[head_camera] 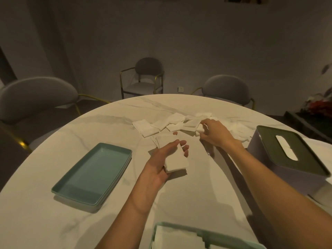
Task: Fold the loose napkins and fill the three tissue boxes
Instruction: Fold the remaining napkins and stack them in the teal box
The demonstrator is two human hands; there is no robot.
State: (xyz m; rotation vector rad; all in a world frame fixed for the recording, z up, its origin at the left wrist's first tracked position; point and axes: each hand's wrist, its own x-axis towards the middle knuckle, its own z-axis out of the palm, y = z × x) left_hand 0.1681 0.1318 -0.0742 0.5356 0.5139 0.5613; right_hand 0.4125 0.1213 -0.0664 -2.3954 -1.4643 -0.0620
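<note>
We note the left hand (162,159) grasping a folded stack (177,159) — right hand (212,133) pinching a loose napkin (193,124).

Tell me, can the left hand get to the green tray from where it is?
Probably yes. The green tray lies just left of the left hand with bare table between them, but that hand already holds a stack of folded napkins.

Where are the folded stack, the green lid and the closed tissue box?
folded stack (177,161), head view, top napkin.
green lid (93,174), head view, inner floor.
closed tissue box (280,174), head view, pale side wall.
</note>
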